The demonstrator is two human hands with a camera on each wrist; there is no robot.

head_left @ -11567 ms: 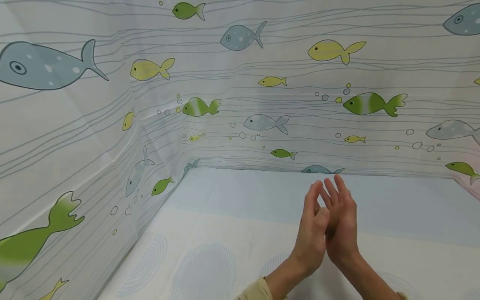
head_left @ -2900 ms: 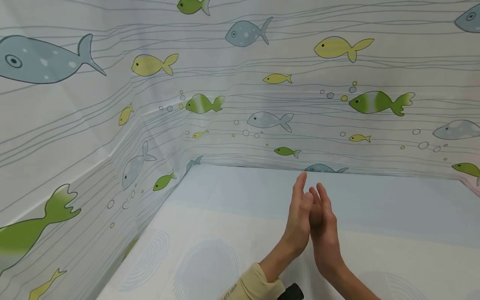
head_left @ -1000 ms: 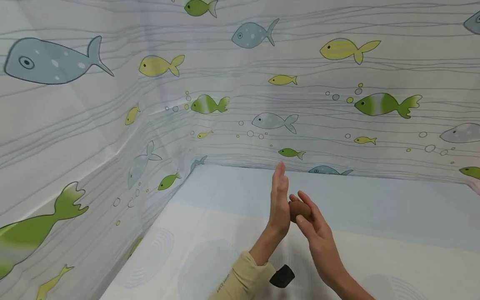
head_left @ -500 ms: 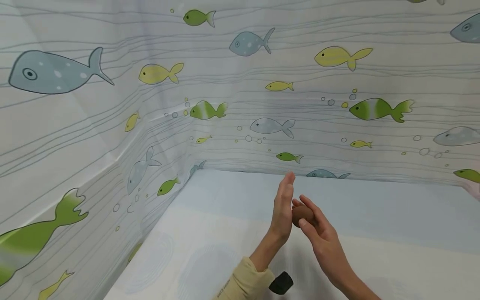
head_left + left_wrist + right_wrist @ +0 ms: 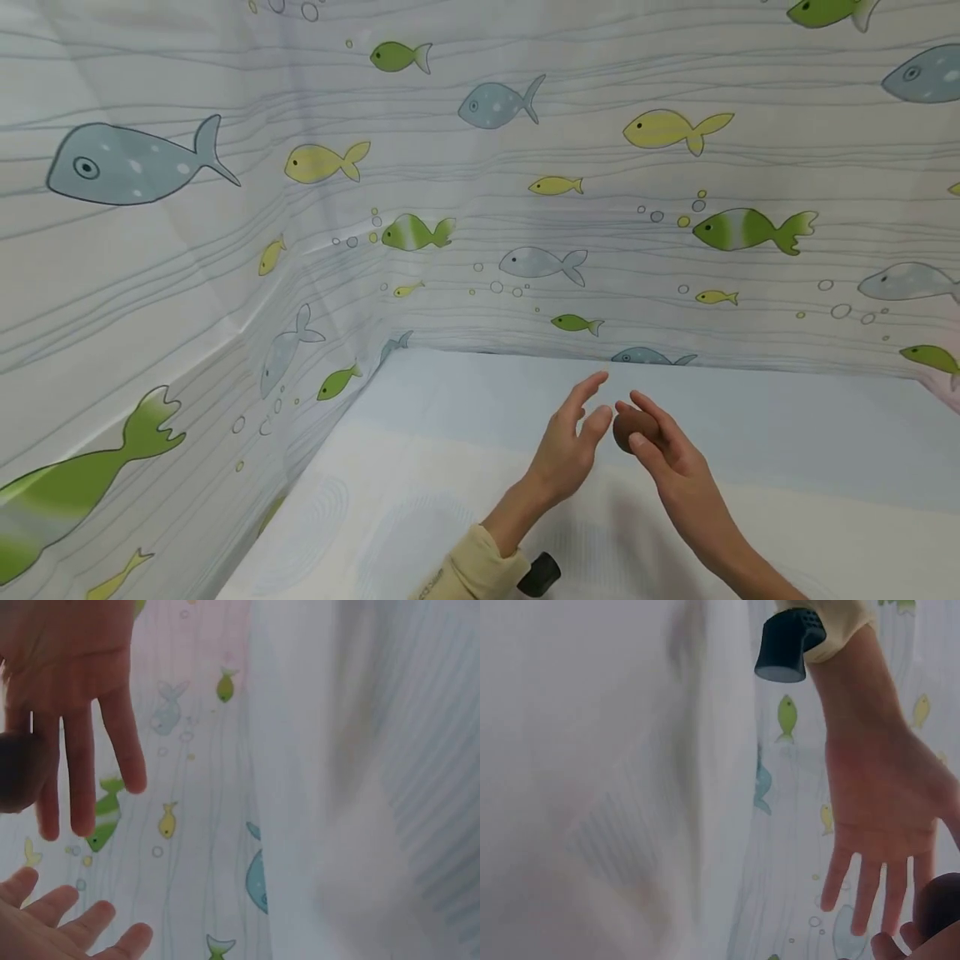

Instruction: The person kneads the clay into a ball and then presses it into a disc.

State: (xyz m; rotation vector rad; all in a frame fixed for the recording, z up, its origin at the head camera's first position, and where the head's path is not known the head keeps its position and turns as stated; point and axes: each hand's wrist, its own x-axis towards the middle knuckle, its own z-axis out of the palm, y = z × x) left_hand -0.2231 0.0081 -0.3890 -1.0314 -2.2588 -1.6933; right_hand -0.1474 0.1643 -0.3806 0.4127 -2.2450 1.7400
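A smooth brown ball point(image 5: 634, 429) is pinched between the thumb and fingers of my right hand point(image 5: 686, 479), a little right of centre in the head view. To its left, my left hand point(image 5: 566, 454) holds nothing, its fingers loosely bent and a small gap from the ball. In the left wrist view the ball point(image 5: 19, 772) is dark at the left edge, below the palm of the right hand point(image 5: 71, 660), and the left fingertips point(image 5: 94, 922) rise from the bottom. The right wrist view has the left palm point(image 5: 885, 787) facing the camera with fingers spread, near the ball point(image 5: 939, 904).
Both hands are above a white and pale blue sheet point(image 5: 465, 425). Behind and to the left stand walls of fish-print cloth point(image 5: 450, 158). A black device point(image 5: 540, 575) is attached at the left wrist by the beige sleeve point(image 5: 476, 567).
The left palm, earlier flat against the ball, has come away to the left and its fingers have bent. The right hand has shifted slightly right, keeping hold of the ball.
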